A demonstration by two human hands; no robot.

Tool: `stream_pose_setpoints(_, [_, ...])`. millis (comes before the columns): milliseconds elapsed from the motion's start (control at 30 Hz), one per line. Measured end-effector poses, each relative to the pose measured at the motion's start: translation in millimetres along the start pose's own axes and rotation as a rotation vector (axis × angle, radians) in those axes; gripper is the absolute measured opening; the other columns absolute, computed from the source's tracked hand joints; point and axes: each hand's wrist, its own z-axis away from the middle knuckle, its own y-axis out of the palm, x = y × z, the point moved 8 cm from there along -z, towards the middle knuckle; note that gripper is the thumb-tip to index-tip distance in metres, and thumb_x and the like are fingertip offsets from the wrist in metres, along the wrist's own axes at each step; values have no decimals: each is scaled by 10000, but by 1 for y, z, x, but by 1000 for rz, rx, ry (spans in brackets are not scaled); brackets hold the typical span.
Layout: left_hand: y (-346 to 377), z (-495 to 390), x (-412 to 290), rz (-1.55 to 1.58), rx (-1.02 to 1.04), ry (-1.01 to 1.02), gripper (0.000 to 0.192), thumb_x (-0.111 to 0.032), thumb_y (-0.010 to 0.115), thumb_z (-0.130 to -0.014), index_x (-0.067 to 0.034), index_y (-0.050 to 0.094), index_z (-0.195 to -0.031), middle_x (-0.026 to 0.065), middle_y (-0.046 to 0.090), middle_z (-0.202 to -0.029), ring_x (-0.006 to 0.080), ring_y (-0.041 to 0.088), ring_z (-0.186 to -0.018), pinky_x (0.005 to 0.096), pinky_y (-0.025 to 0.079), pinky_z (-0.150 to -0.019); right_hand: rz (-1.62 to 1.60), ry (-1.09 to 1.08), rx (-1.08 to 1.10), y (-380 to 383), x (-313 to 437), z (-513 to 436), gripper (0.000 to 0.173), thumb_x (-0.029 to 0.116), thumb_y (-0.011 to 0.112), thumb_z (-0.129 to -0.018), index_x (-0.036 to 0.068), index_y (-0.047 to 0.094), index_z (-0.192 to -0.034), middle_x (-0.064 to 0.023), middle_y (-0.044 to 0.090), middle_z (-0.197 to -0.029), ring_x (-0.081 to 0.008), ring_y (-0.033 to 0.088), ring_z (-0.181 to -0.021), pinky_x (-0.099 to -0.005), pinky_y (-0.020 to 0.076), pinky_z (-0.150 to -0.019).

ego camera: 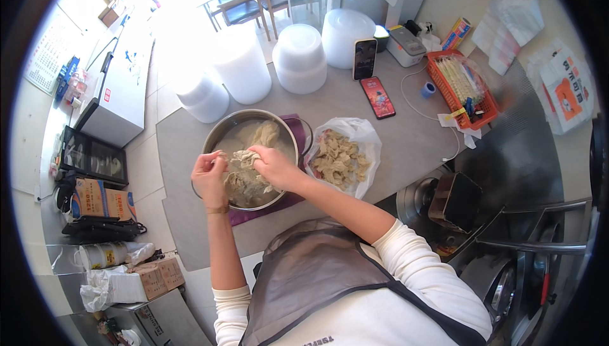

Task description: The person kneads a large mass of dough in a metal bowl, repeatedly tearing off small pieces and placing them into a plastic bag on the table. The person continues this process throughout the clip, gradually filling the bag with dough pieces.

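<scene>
A round metal pot (294, 142) holds cloudy liquid and soft beige pieces of food that look like soaked gluten or tofu skin. Over the pot, my right hand (276, 167) grips a wrinkled beige clump (245, 159). My left hand (210, 170) is at the pot's left side, fingertips pinched together at a small beige bit (222, 154). Inside the pot, a larger pale lump (264, 134) sits toward the far side. Torn beige pieces (338, 158) fill a clear plastic bag (370, 141) just right of the pot. A purple cloth (242, 216) lies under the pot.
White plastic tubs (299, 60) line the counter's far edge. Two phones, one upright (364, 59) and one flat (377, 97), stand behind the bag. An orange basket (485, 103) and a white cable (404, 82) are at right. A stove burner (414, 198) adjoins the counter's right front.
</scene>
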Motion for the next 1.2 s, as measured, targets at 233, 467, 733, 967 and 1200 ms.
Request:
stream_pose_setpoints(233, [4, 9, 14, 303, 124, -326, 151, -29, 539, -863, 22, 590, -995, 58, 592, -882, 120, 577, -760, 226, 460, -630, 64, 67, -48, -19, 8, 2, 353, 154, 564, -798, 6, 573, -1119, -182, 639, -880, -256, 628, -833, -362, 483, -754])
stream_pose_setpoints(467, [23, 26, 24, 303, 269, -365, 205, -197, 578, -935, -41, 578, -1068, 22, 594, -923, 98, 557, -810, 248, 457, -674, -276, 92, -10, -15, -15, -9, 345, 50, 672, -773, -9, 568, -1096, -95, 649, -963, -144, 608, -895, -288, 485, -779])
stream_pose_setpoints(733, [27, 31, 13, -127, 342, -177, 373, -125, 749, -793, 9, 579, -1097, -28, 604, -798, 18, 504, -603, 183, 399, -503, -535, 134, 60, -5, -2, -3, 290, 88, 702, -796, 3, 586, -1048, -39, 643, -908, -87, 586, -819, -238, 476, -723])
stream_pose_setpoints(967, [38, 30, 37, -363, 341, -7, 205, -170, 613, -871, -17, 588, -1005, -22, 575, -727, 14, 487, -566, 183, 384, -483, -204, -88, -25, -5, -8, -6, 265, 130, 710, -793, 18, 602, -1007, -71, 654, -850, -117, 591, -796, -300, 477, -732])
stream_pose_setpoints(1200, [48, 38, 17, -524, 281, 38, 175, -129, 551, -862, 16, 568, -960, 37, 604, -738, 121, 523, -663, 310, 443, -602, -230, -21, -81, -7, -9, -1, 219, 108, 670, -821, 5, 590, -997, -81, 655, -866, -163, 630, -811, -312, 490, -711])
